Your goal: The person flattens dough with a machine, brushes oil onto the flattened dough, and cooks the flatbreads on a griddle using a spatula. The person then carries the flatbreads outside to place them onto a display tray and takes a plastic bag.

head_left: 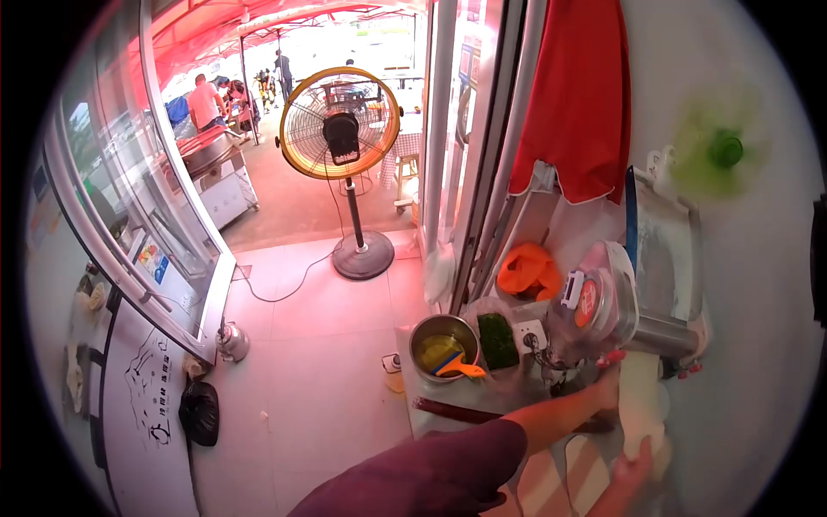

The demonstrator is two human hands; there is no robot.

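Note:
A long pale sheet of what looks like dough (pixel 642 392) hangs from the metal roller end of a machine (pixel 663 339) at the right. My right hand (pixel 633 467) is closed on the lower part of this sheet, with the thumb on its face. Beside the sheet's upper part, close under the machine, is my left hand (pixel 608 392); its fingers are mostly hidden. Flat oval pale pieces (pixel 541 487) lie on the worktop below my left forearm. A dark brown rolling pin (pixel 457 410) rests along the worktop, partly behind my arm.
A pot (pixel 420 349) holds yellow liquid and an orange-handled brush (pixel 461 367). Beside it stand a tray of chopped greens (pixel 498 340) and a power socket (pixel 531 334). A small green fan (pixel 725 151) spins at upper right. A large floor fan (pixel 340 125) stands near the doorway.

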